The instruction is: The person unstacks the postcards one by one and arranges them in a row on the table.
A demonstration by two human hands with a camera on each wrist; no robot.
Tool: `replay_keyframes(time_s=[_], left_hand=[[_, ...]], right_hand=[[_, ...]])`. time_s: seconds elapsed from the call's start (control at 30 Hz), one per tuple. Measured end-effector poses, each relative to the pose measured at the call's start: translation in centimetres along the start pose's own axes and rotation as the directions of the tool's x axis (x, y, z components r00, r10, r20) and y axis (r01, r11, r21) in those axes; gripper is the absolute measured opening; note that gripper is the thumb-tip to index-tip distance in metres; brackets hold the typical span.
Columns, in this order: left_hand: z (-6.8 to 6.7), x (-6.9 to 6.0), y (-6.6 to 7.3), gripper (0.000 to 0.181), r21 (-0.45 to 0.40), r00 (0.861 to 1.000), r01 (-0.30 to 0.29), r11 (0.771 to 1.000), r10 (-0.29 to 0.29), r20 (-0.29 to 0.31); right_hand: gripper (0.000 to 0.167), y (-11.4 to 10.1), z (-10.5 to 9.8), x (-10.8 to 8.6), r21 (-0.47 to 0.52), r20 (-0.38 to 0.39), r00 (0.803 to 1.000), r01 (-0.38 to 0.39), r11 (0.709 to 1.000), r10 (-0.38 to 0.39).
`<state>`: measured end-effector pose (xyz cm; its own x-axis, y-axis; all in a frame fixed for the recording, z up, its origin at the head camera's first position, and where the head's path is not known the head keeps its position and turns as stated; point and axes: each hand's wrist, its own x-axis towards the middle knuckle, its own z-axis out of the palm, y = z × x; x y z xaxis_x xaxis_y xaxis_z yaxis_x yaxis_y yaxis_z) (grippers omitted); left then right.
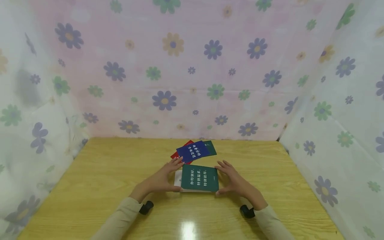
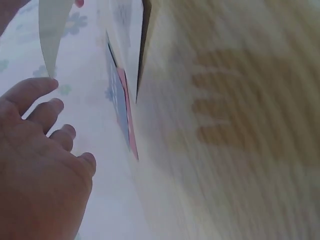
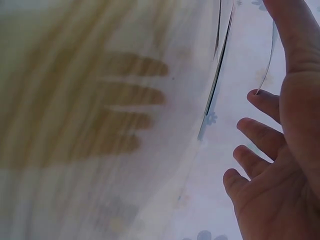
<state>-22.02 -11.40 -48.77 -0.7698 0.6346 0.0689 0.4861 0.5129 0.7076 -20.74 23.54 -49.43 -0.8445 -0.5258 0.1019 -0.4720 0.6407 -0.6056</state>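
1. Around the middle of the worktop point(image 1: 90, 186), well short of its far edge, I am holding the lettered green card point(image 1: 200, 178) up between both hands, a white piece point(image 1: 177, 178) showing beneath it along the left and near sides.
2. On the left end, the left hand point(image 1: 159, 178) is gripping with thumb and index finger set apart across the card, thumb at the near corner, index at the far one; the other fingers are hanging free.
3. On the right end, the right hand point(image 1: 237, 181) is matching that hold, thumb and index at opposite corners.
4. As for progress, I am judging the handling partway: a fanned pile is lying out of the hands, nearer the far edge, while the lettered green card is not yet resting flat. I cannot tell whether the white piece is attached to it.
5. Counting, I am getting one lettered green card in the hands, and in the pile one blue card point(image 1: 193, 151) on top, one far green card point(image 1: 212, 148), and at least one red card point(image 1: 175, 155). How many sheets are making up the white piece, I cannot tell.
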Motion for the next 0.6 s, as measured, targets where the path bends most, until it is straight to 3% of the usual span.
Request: replay_keyframes(time_s=[0.17, 0.37, 0.6], left_hand=[[0.9, 0.3, 0.9, 0.102, -0.003, 1.000, 0.019, 1.000, -0.019, 0.013], [2.3, 0.8, 2.0, 0.102, -0.003, 0.999, 0.038, 0.999, -0.038, 0.017], [3.6, 2.0, 3.3, 0.102, 0.060, 1.000, -0.006, 0.998, 0.005, 0.007]], right_hand=[[0.104, 0.2, -0.4, -0.9, -0.015, -0.006, 1.000, -0.003, 1.000, 0.003], [0.107, 0.8, -0.7, -1.9, -0.128, -0.026, 0.999, -0.022, 0.992, 0.018], [0.106, 1.4, -1.9, -3.5, -0.167, -0.062, 0.998, -0.026, 0.986, 0.016]])
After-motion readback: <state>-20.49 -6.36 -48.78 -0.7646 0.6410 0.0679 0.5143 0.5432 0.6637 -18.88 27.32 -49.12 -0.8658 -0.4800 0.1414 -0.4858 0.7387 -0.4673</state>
